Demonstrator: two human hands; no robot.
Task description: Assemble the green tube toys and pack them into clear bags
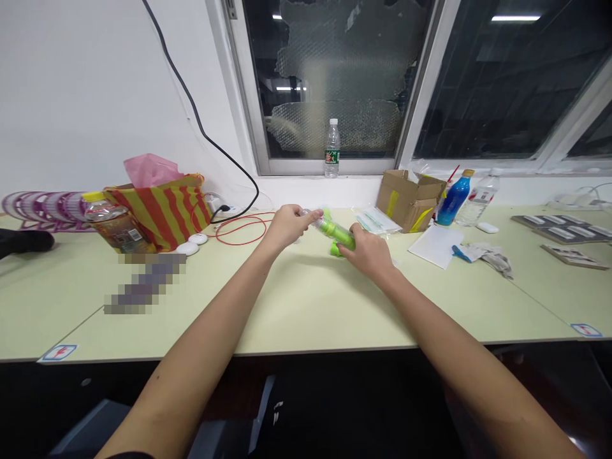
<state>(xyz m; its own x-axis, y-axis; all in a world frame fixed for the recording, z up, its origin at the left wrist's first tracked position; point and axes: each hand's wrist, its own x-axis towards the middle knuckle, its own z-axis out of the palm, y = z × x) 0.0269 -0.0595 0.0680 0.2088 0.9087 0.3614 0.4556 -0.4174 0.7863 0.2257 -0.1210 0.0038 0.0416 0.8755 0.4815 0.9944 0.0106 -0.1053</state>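
1. Over the middle of the pale yellow-green counter (306, 306), both hands hold a bright green, tube-like item in clear plastic (333, 231), which slants down from left to right.
2. The left hand (291, 226) is closed at the clear upper end, its thumb and fingertips pinching the plastic.
3. The right hand (370, 250) is closed around the green lower end, thumb below and fingers above. More bright green parts show behind and under the item, too blurred to make out.
4. Left of the hands, a thin red cable (241, 243) lies in loops beside two white rounded objects (187, 248). Next come a red-and-yellow striped container (167, 213) with pink material (153, 169) rising from it, a yellow-capped bottle of brown liquid (119, 223) and a purple openwork rack (52, 211).
5. Right of the hands, a clear flat packet (377, 220) lies near an open brown cardboard box (406, 203). Beyond the box stand a blue bottle with an orange cap (453, 201) and a clear bottle with a white cap (478, 201); nearer lie a white sheet (435, 247) and a crumpled whitish glove with blue (488, 256).
6. Behind everything, a clear green-labelled water bottle (331, 153) stands upright on the window sill (287, 182).
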